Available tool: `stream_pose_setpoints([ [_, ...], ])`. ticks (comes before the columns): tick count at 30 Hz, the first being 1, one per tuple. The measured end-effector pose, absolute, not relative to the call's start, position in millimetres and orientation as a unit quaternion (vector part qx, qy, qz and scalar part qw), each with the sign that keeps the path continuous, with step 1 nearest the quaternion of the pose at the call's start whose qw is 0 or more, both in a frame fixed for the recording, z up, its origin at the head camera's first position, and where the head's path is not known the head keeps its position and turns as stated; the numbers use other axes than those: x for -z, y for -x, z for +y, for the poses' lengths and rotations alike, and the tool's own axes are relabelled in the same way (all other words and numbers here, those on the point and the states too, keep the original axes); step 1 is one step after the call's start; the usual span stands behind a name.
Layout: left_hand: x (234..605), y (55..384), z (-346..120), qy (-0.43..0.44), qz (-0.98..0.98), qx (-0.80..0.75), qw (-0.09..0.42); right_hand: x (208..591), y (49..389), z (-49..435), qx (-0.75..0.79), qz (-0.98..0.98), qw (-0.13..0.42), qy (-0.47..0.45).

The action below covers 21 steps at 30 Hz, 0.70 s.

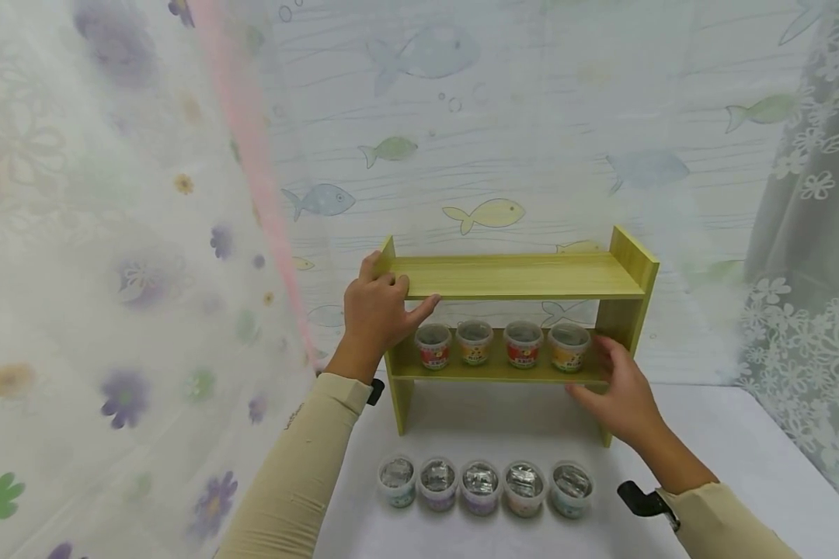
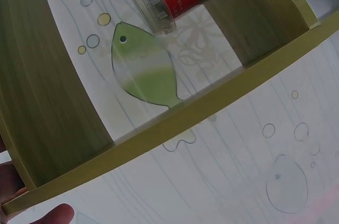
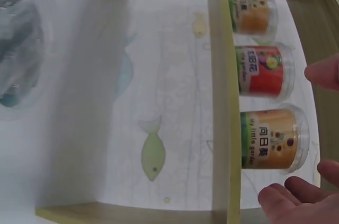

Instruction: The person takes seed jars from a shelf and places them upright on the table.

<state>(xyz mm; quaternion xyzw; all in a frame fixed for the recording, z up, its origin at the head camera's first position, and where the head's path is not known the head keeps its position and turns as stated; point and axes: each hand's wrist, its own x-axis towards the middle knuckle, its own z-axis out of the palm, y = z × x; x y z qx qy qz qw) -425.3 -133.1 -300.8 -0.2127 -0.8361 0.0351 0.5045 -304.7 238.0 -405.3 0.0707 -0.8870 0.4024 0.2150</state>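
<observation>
A yellow-green wooden shelf stands on the white tabletop, with a row of small plastic cups on its middle board. My left hand holds its upper left corner, thumb stretched along the front; the left wrist view shows the thumb beside the wooden edge. My right hand is by the shelf's right end, fingers spread. Nearest to it is the rightmost cup, an orange-labelled one. In the right wrist view a small gap shows between the fingertips and this orange cup.
A red-labelled cup, an orange one and another red one stand farther left on the board. Several foil-topped cups line up on the tabletop before the shelf. A fish-print curtain hangs behind.
</observation>
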Motion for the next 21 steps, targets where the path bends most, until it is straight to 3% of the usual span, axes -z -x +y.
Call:
stream_pose_setpoints([
  [8, 300, 424, -134, 0.213, -0.838, -0.034, 0.502, 393, 328, 240, -0.452, -0.878, 0.146, -0.058],
  [21, 302, 425, -133, 0.215, -0.833, -0.035, 0.508, 389, 362, 249, -0.513, -0.85, 0.1, -0.068],
])
